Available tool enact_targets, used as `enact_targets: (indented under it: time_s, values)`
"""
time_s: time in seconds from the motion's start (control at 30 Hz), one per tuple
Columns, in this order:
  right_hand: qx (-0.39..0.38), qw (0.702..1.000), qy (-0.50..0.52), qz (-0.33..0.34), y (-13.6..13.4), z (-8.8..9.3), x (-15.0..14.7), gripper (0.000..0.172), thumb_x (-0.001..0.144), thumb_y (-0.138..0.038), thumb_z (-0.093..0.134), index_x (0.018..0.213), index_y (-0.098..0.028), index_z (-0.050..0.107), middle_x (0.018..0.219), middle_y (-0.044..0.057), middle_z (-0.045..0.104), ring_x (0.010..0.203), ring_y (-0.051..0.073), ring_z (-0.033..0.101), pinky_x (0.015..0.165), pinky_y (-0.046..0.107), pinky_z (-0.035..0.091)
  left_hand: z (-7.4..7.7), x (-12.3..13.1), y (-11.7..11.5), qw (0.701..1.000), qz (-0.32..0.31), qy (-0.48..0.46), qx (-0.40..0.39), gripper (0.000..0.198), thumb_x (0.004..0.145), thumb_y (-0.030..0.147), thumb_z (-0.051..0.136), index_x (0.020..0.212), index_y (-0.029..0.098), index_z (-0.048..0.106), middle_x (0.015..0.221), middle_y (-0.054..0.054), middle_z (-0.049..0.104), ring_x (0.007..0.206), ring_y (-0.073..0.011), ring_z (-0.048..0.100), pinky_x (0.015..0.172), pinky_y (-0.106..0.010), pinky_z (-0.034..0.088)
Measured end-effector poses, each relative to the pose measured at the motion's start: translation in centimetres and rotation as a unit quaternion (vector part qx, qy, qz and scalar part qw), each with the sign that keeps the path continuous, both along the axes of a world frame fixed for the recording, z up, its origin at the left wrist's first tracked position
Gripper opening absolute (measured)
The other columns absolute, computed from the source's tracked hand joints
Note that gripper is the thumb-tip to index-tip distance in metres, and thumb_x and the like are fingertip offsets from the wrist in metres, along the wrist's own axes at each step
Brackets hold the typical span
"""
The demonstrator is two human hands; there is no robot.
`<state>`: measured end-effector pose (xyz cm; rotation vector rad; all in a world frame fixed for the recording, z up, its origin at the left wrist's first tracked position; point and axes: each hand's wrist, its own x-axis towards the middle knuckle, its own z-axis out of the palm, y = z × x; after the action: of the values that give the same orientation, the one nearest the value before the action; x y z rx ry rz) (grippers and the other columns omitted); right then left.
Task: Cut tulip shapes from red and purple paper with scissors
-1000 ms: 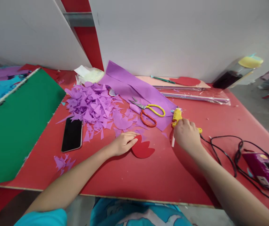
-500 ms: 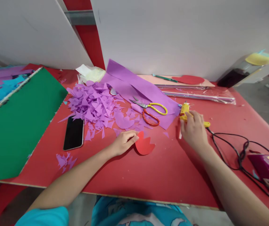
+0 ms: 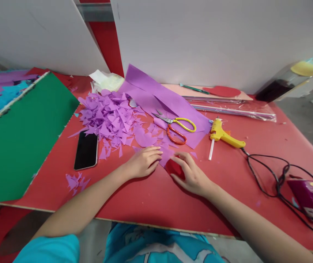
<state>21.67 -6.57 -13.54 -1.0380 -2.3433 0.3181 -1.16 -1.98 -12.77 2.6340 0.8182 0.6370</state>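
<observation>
My left hand (image 3: 146,162) lies low on the red table with its fingers stretched out, their tips at a purple paper piece (image 3: 166,154). Just to the right, my right hand (image 3: 192,176) is curved, thumb and fingers apart, fingertips close to the same purple piece. A dark red patch shows between its fingers; I cannot tell if it is paper or shaded table. The red tulip-shaped cutout is not plainly visible. Beyond the hands lie scissors (image 3: 176,126) with one yellow and one red handle. A yellow hot glue gun (image 3: 226,137) rests to the right, its glue stick sticking out.
A heap of purple paper scraps (image 3: 109,117) and a phone (image 3: 86,150) are at left, beside a green board (image 3: 30,138). Purple sheets (image 3: 156,98) lie at the back. A black cord (image 3: 278,179) runs near a purple box (image 3: 310,204); a bottle (image 3: 285,84) stands back right.
My right hand has let go of the glue gun and come left beside my left hand. My left hand's fingers have straightened, and the red cutout is no longer plainly in sight.
</observation>
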Motion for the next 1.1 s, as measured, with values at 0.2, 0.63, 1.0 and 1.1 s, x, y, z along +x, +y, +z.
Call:
enact_targets:
  time_s: [0.2, 0.63, 1.0, 1.1]
  values:
    - [0.027, 0.986, -0.006, -0.163, 1.9, 0.1, 1.9, 0.029, 0.088, -0.013, 0.041, 0.116, -0.015, 0.049, 0.114, 0.017, 0.045, 0.106, 0.026, 0.050, 0.091, 0.045, 0.046, 0.3, 0.2, -0.3, 0.994, 0.006, 0.078, 0.075, 0.024, 0.090, 0.021, 0.044, 0.100, 0.013, 0.063, 0.110, -0.011, 0.067, 0.110, -0.0262, 0.056, 0.100, -0.052, 0.034]
    - [0.031, 0.987, -0.160, 0.010, 5.8, 1.9, -3.0, 0.024, 0.090, -0.024, 0.044, 0.105, -0.015, 0.061, 0.120, 0.015, 0.057, 0.111, 0.027, 0.049, 0.095, 0.045, 0.035, 1.7, -0.9, -0.3, 0.982, 0.076, 0.075, 0.158, 0.016, 0.081, 0.016, 0.048, 0.083, 0.012, 0.064, 0.091, -0.010, 0.068, 0.091, -0.0233, 0.057, 0.090, -0.043, 0.035]
    - [-0.028, 0.996, -0.058, 0.067, 8.1, 0.9, -5.7, 0.039, 0.077, -0.014, 0.051, 0.115, -0.006, 0.056, 0.121, 0.022, 0.057, 0.112, 0.030, 0.054, 0.093, 0.048, 0.043, 1.4, -1.1, -1.0, 0.989, -0.029, 0.052, 0.137, 0.017, 0.081, 0.019, 0.050, 0.083, 0.012, 0.066, 0.094, -0.012, 0.067, 0.096, -0.0240, 0.056, 0.091, -0.042, 0.040]
    - [-0.068, 0.993, 0.098, 0.008, 8.8, 1.9, -4.4, 0.025, 0.082, -0.020, 0.051, 0.103, -0.013, 0.062, 0.110, 0.016, 0.064, 0.105, 0.025, 0.059, 0.091, 0.044, 0.047, 1.1, -1.1, -0.9, 0.991, -0.026, 0.029, 0.131, 0.019, 0.082, 0.019, 0.050, 0.089, 0.011, 0.066, 0.101, -0.014, 0.067, 0.102, -0.0257, 0.055, 0.090, -0.041, 0.043]
